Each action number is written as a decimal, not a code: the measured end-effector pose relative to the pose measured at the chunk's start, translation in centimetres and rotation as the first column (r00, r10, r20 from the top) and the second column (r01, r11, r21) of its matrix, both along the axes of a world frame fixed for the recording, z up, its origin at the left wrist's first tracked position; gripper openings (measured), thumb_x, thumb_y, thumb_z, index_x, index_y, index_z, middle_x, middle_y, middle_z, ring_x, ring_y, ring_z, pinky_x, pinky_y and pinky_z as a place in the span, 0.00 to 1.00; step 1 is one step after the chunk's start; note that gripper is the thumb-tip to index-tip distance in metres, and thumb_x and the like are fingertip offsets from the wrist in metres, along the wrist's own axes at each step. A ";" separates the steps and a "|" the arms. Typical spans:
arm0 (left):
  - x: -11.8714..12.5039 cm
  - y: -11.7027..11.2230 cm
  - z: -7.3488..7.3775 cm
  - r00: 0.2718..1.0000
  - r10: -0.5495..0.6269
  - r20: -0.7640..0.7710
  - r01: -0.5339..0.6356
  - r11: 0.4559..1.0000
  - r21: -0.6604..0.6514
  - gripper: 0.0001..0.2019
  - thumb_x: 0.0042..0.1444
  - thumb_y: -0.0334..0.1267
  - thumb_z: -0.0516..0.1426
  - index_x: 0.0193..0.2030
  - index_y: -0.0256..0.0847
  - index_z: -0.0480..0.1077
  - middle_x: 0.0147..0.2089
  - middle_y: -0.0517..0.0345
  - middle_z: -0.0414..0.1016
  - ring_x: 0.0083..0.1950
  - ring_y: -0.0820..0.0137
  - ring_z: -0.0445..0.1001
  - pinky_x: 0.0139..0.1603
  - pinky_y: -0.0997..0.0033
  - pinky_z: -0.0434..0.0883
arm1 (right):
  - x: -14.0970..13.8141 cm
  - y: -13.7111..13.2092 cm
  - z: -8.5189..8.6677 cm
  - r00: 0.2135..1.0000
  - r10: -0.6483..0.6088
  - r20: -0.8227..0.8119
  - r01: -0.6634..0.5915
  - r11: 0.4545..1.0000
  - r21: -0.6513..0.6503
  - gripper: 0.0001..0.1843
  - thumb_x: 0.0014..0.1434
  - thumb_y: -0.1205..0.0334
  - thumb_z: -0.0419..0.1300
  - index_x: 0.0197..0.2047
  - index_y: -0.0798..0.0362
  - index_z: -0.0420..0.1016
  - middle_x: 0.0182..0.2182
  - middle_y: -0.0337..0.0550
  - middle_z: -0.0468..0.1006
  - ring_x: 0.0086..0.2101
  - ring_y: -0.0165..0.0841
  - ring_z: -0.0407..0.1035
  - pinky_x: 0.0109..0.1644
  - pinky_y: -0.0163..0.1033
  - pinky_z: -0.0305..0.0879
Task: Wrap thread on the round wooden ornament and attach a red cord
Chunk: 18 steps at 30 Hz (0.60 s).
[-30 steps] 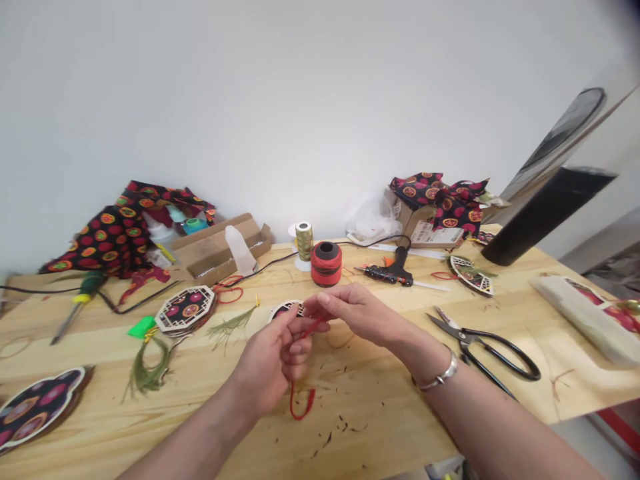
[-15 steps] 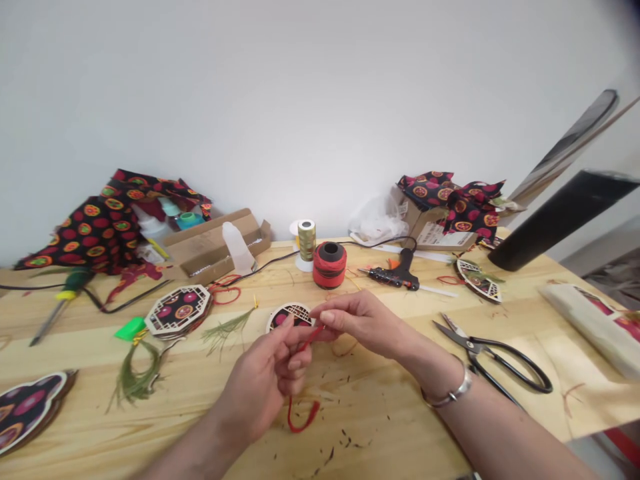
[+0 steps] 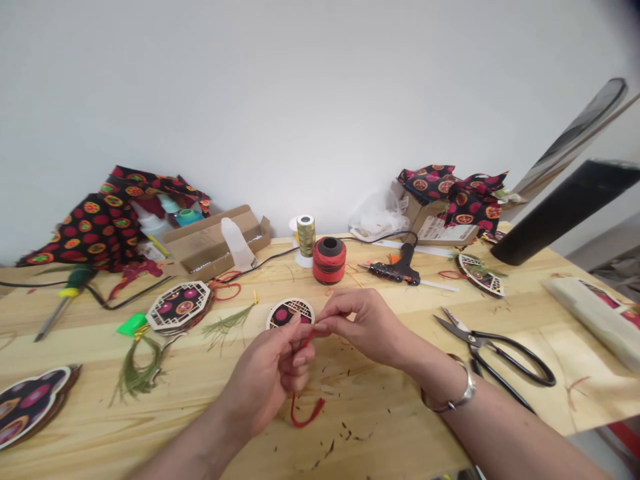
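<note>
Over the middle of the wooden table (image 3: 390, 427), my left hand (image 3: 273, 373) and my right hand (image 3: 367, 327) meet with pinched fingertips on a short red cord (image 3: 305, 410). The cord's upper end is between both hands' fingers. Its lower end hangs from my left hand and curls onto the table. Just behind the fingertips lies a round wooden lattice ornament (image 3: 290, 312) with red-and-black fabric inside. A metal bracelet is on my right wrist.
A red cord spool (image 3: 329, 260) and an olive thread spool (image 3: 305, 237) stand behind the hands. A glue gun (image 3: 397, 268) and black scissors (image 3: 500, 353) lie right. Octagonal ornaments (image 3: 179, 307), green fibres (image 3: 137, 370), a screwdriver (image 3: 63, 303), a cardboard box (image 3: 215, 243) and patterned fabric (image 3: 95, 223) are left.
Both hands stay pinched on the red cord with small finger shifts. My right fingertips have closed in on my left ones. The view has shifted slightly.
</note>
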<state>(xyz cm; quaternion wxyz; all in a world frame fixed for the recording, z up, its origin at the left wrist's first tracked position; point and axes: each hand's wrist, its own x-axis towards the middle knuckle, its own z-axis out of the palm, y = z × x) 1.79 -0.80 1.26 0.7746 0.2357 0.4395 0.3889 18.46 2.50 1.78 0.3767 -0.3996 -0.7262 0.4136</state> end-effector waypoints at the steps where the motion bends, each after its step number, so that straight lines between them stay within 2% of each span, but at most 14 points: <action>1: 0.0 0.0 0.0 1.000 -0.014 -0.017 0.014 1.000 0.015 0.14 0.51 0.45 0.61 0.28 0.34 0.72 0.17 0.67 0.56 0.20 0.79 0.43 0.18 0.80 0.44 | 0.1 0.0 0.1 0.999 -0.002 0.053 0.000 1.000 0.031 0.07 0.53 0.72 0.61 0.28 0.54 0.79 0.24 0.39 0.78 0.26 0.27 0.69 0.32 0.31 0.63; 6: -0.1 0.0 -0.1 0.994 -0.070 -0.084 0.077 0.993 0.088 0.11 0.49 0.40 0.63 0.31 0.32 0.75 0.18 0.68 0.53 0.20 0.81 0.43 0.18 0.81 0.43 | 0.3 -0.2 0.3 0.976 0.002 0.216 -0.030 0.991 0.127 0.09 0.56 0.73 0.58 0.28 0.55 0.77 0.26 0.39 0.77 0.28 0.27 0.68 0.35 0.31 0.62; 12: -0.3 0.2 -0.4 0.993 -0.062 -0.096 0.067 0.996 0.053 0.10 0.46 0.39 0.65 0.29 0.32 0.76 0.17 0.69 0.54 0.19 0.82 0.44 0.17 0.82 0.43 | 0.4 -0.4 0.3 0.979 0.036 0.203 -0.070 0.984 0.165 0.09 0.57 0.74 0.57 0.29 0.55 0.76 0.27 0.39 0.77 0.29 0.27 0.68 0.37 0.31 0.61; 15: -0.3 0.2 -0.5 0.993 -0.042 -0.110 0.049 0.997 0.056 0.10 0.45 0.39 0.66 0.29 0.32 0.76 0.16 0.69 0.54 0.19 0.83 0.44 0.16 0.82 0.44 | 0.4 -0.2 0.3 0.990 0.038 0.139 -0.056 0.991 0.126 0.08 0.57 0.72 0.58 0.28 0.56 0.76 0.26 0.38 0.76 0.28 0.26 0.67 0.36 0.31 0.61; 18: -0.2 0.1 -0.5 0.992 -0.020 -0.127 0.028 0.998 0.061 0.10 0.44 0.39 0.66 0.28 0.33 0.75 0.16 0.69 0.54 0.18 0.83 0.45 0.16 0.83 0.45 | 0.6 -0.1 0.3 0.997 0.072 0.006 -0.072 0.997 -0.026 0.08 0.60 0.66 0.56 0.33 0.56 0.76 0.27 0.39 0.76 0.26 0.25 0.66 0.33 0.30 0.62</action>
